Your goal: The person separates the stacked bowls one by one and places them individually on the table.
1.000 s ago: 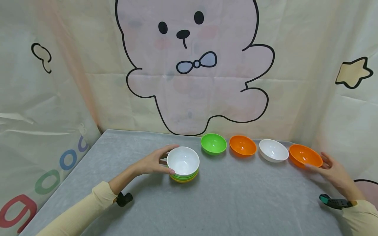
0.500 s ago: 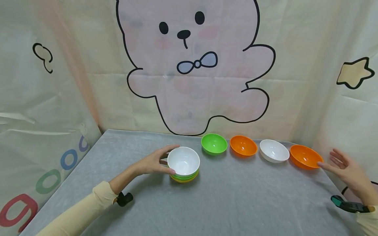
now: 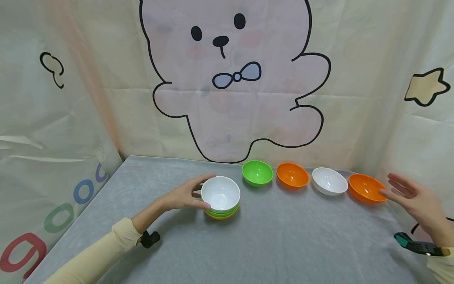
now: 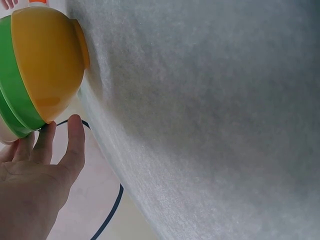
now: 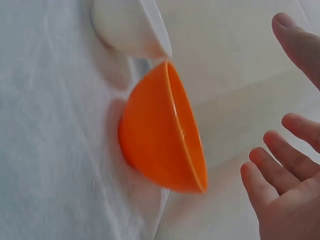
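Note:
My left hand (image 3: 184,194) holds the side of a stack of bowls, its thumb at the near side and its fingers at the far side. A white bowl (image 3: 220,193) tops the stack, with green bowls (image 4: 17,75) under it and a yellow bowl (image 4: 50,60) at the bottom. At the right, my right hand (image 3: 416,199) hovers beside the rightmost orange bowl (image 3: 365,189), fingers spread and nothing in them. The right wrist view shows a gap between these fingers and the orange bowl (image 5: 157,132).
Left of that bowl, a white bowl (image 3: 329,182), another orange bowl (image 3: 291,176) and a green bowl (image 3: 257,173) stand in a row along the back edge of the grey cloth-covered table (image 3: 255,244). A printed curtain (image 3: 347,59) hangs behind.
My right hand has let go of the rightmost orange bowl and drawn away to the right, then shifted slightly back left. The left hand and its stack have stayed in place.

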{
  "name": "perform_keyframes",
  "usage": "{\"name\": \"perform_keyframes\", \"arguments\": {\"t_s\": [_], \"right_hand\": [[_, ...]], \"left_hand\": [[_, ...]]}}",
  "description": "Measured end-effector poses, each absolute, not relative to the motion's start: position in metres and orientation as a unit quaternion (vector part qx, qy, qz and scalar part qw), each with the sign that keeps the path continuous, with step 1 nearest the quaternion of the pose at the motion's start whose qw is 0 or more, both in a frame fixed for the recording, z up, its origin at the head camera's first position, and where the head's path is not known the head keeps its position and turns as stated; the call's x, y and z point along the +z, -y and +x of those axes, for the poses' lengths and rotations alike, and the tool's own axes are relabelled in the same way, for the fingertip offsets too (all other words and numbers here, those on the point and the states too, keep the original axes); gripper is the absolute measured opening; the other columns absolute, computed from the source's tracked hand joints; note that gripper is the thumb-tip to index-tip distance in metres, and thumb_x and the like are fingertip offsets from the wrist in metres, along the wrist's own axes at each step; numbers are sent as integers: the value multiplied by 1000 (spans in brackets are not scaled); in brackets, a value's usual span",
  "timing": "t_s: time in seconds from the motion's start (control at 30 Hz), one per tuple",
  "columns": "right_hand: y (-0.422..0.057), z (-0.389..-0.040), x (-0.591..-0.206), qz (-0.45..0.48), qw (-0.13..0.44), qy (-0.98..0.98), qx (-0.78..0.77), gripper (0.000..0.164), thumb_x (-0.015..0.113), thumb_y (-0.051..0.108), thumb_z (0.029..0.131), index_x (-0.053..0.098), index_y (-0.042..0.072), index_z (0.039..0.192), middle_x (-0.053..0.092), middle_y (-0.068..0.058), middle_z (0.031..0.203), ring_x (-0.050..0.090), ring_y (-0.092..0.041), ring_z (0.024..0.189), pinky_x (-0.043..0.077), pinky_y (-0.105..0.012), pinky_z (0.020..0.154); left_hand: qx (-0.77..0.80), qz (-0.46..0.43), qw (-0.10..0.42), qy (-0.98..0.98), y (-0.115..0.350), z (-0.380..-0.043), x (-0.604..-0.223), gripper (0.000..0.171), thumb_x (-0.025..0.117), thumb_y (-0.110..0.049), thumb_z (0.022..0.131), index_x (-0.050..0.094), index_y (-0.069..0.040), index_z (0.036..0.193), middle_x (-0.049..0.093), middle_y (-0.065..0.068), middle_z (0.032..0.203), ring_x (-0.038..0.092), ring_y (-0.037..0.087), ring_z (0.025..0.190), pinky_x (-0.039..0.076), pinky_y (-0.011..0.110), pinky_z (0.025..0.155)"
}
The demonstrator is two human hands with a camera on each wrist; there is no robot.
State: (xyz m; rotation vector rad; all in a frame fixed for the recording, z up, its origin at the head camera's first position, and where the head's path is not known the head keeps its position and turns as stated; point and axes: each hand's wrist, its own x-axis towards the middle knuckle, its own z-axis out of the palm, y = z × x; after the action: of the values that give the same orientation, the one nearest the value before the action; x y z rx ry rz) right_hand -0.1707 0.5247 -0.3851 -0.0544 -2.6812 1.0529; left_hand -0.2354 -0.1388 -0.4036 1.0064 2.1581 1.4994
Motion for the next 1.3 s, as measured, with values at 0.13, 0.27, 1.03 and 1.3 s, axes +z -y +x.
{"name": "perform_keyframes", "arguments": {"t_s": [0.13, 0.27, 1.03, 1.3], "right_hand": [[-516, -175, -381, -1, 124, 921, 369, 78, 69, 29, 100, 26, 9, 161, 26, -13, 164, 32, -25, 146, 41, -4, 75], [-505, -177, -375, 23, 126, 920, 371, 74, 71, 25, 99, 32, 6, 159, 35, -20, 158, 45, -10, 135, 43, -4, 77], [-421, -201, -366, 175, 76, 852, 487, 61, 70, -6, 93, 44, -4, 148, 58, 11, 135, 58, 3, 116, 47, -14, 90], [-391, -214, -367, 211, 44, 839, 500, 64, 71, -1, 95, 42, -1, 151, 55, -2, 142, 57, -5, 122, 48, -17, 92]], "left_hand": [[526, 351, 164, -757, 139, -235, -403, 93, 86, -18, 84, 32, -15, 159, 42, 3, 153, 45, 30, 137, 47, 51, 101], [524, 351, 165, -758, 139, -235, -403, 93, 86, -19, 85, 32, -15, 159, 42, 4, 153, 45, 31, 136, 48, 49, 100], [526, 351, 167, -756, 138, -235, -404, 93, 86, -17, 84, 32, -16, 160, 41, 4, 154, 44, 29, 138, 49, 42, 100], [528, 353, 166, -755, 138, -235, -403, 94, 86, -16, 84, 31, -16, 160, 41, 5, 154, 44, 28, 137, 49, 42, 100]]}}
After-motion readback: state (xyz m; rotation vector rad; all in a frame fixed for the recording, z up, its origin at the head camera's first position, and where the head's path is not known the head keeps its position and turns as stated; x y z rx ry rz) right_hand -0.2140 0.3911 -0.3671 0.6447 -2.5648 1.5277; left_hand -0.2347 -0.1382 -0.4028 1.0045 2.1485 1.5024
